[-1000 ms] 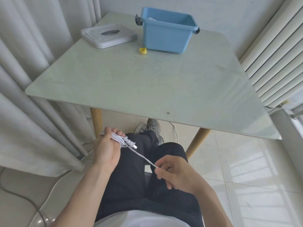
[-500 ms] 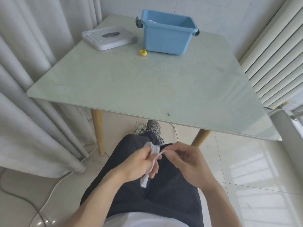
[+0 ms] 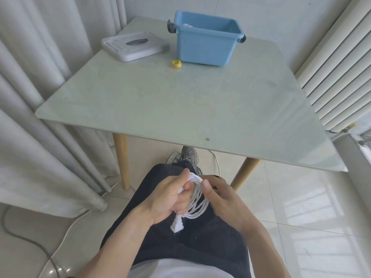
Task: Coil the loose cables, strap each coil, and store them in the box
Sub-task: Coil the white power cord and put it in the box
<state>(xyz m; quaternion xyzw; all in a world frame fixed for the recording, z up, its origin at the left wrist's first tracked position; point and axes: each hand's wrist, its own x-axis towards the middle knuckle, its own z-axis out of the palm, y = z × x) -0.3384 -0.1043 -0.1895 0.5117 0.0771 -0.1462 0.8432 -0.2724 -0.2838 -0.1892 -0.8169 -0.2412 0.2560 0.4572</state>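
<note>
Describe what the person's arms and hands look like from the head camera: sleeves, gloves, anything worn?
Both hands are bare: no gloves, and no rings, watch or bands show on the left hand or the right hand. Both forearms are uncovered down to the bottom edge of the picture, so no sleeve is in view. Below them show a white shirt hem and dark trousers.
</note>
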